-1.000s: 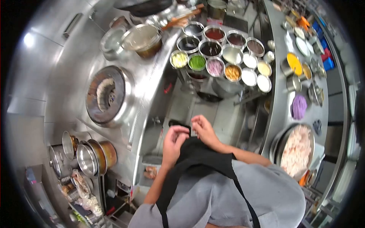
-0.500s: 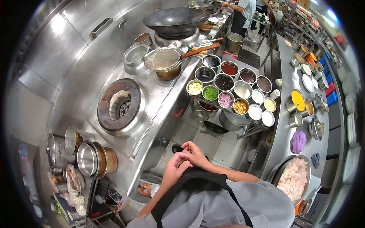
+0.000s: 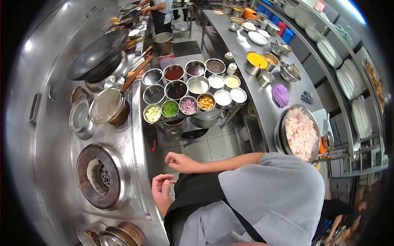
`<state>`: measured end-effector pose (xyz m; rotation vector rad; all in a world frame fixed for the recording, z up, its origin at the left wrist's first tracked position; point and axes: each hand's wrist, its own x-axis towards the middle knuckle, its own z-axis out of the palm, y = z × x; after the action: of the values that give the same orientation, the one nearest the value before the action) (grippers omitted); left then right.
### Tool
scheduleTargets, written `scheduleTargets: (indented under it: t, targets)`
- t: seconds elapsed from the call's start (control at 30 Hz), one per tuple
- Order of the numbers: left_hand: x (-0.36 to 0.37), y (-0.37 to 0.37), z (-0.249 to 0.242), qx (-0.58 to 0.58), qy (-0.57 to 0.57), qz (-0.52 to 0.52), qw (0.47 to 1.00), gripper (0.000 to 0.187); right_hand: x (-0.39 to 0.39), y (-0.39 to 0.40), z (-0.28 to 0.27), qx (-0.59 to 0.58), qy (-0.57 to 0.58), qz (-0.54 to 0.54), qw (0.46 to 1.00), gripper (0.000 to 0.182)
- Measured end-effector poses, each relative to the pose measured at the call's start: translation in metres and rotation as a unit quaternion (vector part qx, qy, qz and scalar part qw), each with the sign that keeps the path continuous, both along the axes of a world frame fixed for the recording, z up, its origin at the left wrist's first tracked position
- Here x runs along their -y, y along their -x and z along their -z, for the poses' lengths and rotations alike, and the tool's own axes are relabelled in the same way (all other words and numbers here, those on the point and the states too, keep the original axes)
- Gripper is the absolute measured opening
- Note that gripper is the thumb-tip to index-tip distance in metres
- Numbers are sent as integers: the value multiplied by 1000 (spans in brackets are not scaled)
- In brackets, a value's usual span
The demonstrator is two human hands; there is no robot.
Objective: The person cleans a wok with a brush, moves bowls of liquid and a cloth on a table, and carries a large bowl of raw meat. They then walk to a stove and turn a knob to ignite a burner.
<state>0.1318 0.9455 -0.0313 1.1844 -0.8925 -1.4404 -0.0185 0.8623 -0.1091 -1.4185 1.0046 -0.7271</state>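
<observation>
In front of the black apron [image 3: 191, 194], my left hand [image 3: 162, 189] is held at waist height, its thumb and fingers apart and nothing in it. Slightly above and to the right of it, my right hand [image 3: 181, 162] hangs in the air with loosely bent fingers, also holding nothing. The two hands are apart. Beyond them stands a rack with several metal pots of sauces and ingredients, among them chopped green onion [image 3: 170, 108], sliced purple onion [image 3: 188, 105] and golden-brown pieces [image 3: 206, 102].
On the left steel range are a round burner [image 3: 98, 175], a strainer [image 3: 107, 106] over a pot and a large wok [image 3: 98, 55]. A right-hand counter [image 3: 242, 45] carries a bowl of pale raw meat [image 3: 301, 133] and a purple cloth [image 3: 280, 95]. A co-worker [image 3: 161, 16] stands far back.
My view has turned to the right, so the burner and wok sit further left. My hands, close together before, have moved apart.
</observation>
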Motion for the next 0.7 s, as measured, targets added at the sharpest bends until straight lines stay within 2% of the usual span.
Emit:
scheduleTargets:
  t: [0.13,0.27,0.33,0.4,0.43,0.47,0.5,0.53,0.67,0.7]
  targets:
    - [16,-19,-5,-6,29,34,999,16,17,-21,6,3,-16,15,1000,18]
    - [24,-37,15,-4,24,56,998,17,44,-33,36,-2,-17,-2,1000,20]
    - [20,-39,16,14,13,7,1000,17,72,-33,43,-57,-194,-86,975,22]
    - [20,-44,4,29,-20,-11,999,18,96,-34,91,-135,13,-157,978,24]
    - [19,-44,-1,28,-17,-33,999,18,109,-36,110,-187,-58,-188,963,25]
    - [17,-46,2,14,-20,-53,998,17,120,-36,135,-210,-26,-212,954,26]
    - [15,-46,-4,24,-56,-83,995,16,131,-37,166,-215,-61,-237,945,24]
    - [14,-44,-6,21,-78,-124,989,16,142,-39,181,-201,-166,-220,940,21]
    - [-7,-39,-10,38,-117,-256,959,18,176,-61,239,-251,-273,-231,899,14]
    - [-17,-34,-9,40,-89,-289,953,18,182,-69,249,-240,-319,-206,894,13]
